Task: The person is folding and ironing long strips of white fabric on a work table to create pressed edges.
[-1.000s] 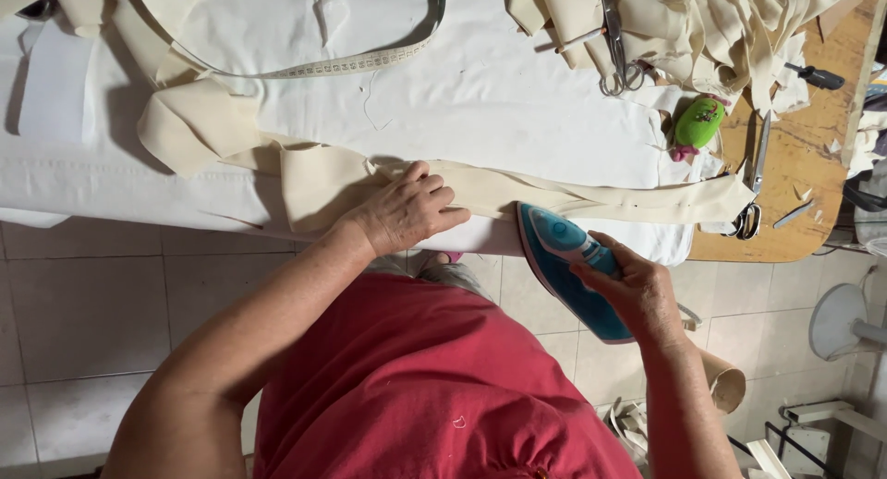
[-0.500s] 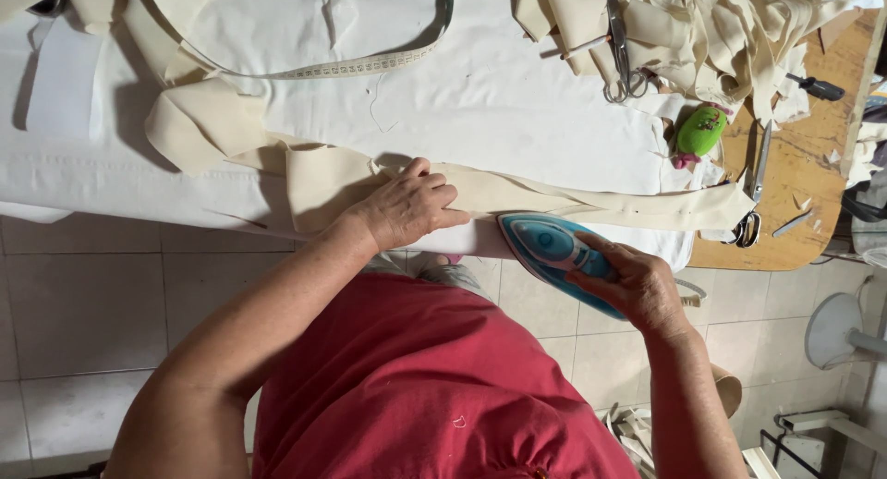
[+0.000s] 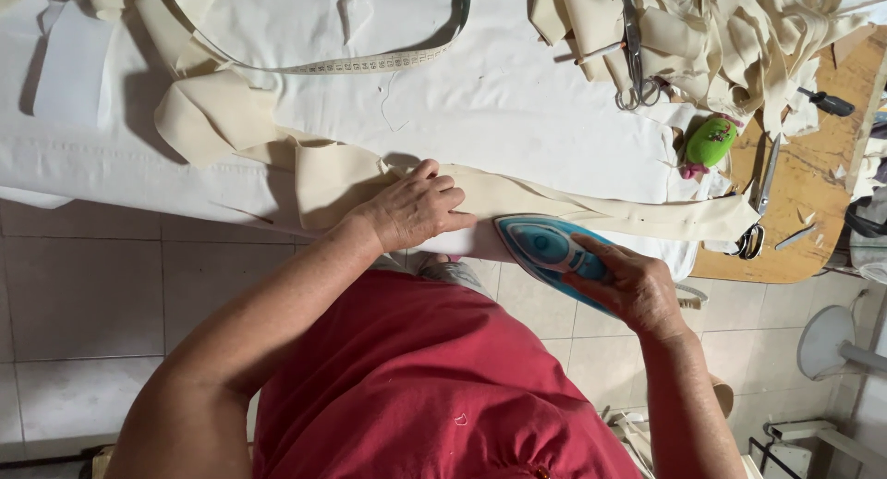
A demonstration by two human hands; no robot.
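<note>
Here the left hand [image 3: 416, 206] lies flat, its fingers [image 3: 442, 185] stretched out close together and pressing down on a long folded strip of cream cloth [image 3: 591, 206], most likely to keep the fold from shifting and the strip taut under the heat. The strip runs along the near edge of the white padded worktop [image 3: 517, 100], from a bunched, looped heap of the same cloth at the left to a squared end at the right. The right hand [image 3: 628, 280] has its fingers wrapped around the handle of a blue and turquoise electric iron [image 3: 545, 248], whose pointed nose faces the left hand and sits at the near edge of the strip, just beside those fingertips; the low flat grip suits pushing it along the cloth. A cream measuring tape [image 3: 370, 63] curves across the white cover, well apart from both hands. Farther right, a pile of cut cream strips [image 3: 730, 36] carries steel scissors [image 3: 633, 54], and a green pincushion [image 3: 710, 142] sits near a second pair of scissors [image 3: 759, 188] on a bare wooden board [image 3: 813, 230], probably kept within reach of the right arm. The person wears a red top [image 3: 416, 387]. Below, the room shows pale square floor tiles [image 3: 83, 285], and a white stand fan [image 3: 832, 345] stands at the right.
</note>
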